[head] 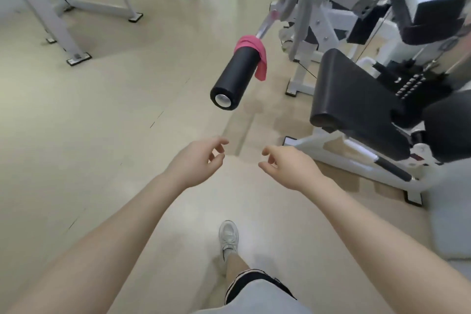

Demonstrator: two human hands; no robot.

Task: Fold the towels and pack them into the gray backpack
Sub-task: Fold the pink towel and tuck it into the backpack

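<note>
Towel (257, 58), pink and limp, drapes over the foam roller (235, 76); we'd pinch its hanging edge. Our left hand (196, 163) and right hand (288, 168) hover loosely spread, empty.

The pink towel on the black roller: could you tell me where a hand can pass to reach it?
Open air lies between both hands and the roller; its left is bare floor. The right is crowded by the machine's seat pad.

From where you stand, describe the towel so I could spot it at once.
Look at the white exercise machine on the right. Its metal arm ends in a black foam roller pointing toward the camera. The pink towel hangs draped over the roller's far end, the only bright-coloured thing there.
</note>
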